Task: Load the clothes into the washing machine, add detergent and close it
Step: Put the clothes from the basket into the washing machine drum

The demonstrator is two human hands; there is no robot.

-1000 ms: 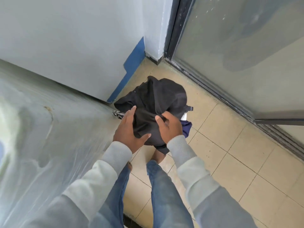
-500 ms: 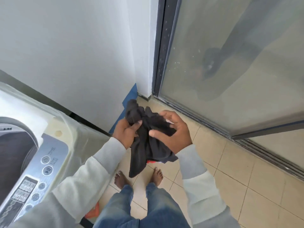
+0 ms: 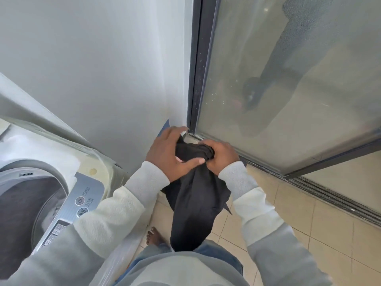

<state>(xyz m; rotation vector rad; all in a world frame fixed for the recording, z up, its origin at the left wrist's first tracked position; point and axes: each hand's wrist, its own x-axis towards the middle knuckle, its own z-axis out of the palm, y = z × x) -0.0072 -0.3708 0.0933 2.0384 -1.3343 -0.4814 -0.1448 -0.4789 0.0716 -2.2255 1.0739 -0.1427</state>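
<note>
A: While both hands are busy with the garment [image 3: 193, 203], how far do you think the task is?

B: I judge it is at the beginning. The washer [image 3: 61, 178] stands at the left with its top open, and the drum [image 3: 18, 207] looks dark; I cannot tell if any clothes are already inside. The garment is not yet in. No detergent is in view, so I think adding it and closing the machine are both left to do.

A: What are the hands doing?

B: The left hand [image 3: 165, 157] is closed around the upper bunch of cloth, with the thumb pressed over it. The right hand [image 3: 220, 155] grips the same bunch from the other side. Both hold it tight.

A: Where is the garment?

B: It is in the air in front of the person, right of the washer and above the tiled floor [image 3: 299, 219], near the glass door [image 3: 288, 79].

A: How does it look?

B: Dark, almost black, soft and crumpled at the top. The rest hangs down loose toward the jeans [image 3: 216, 252]. What kind of garment it is, I cannot tell.
</note>
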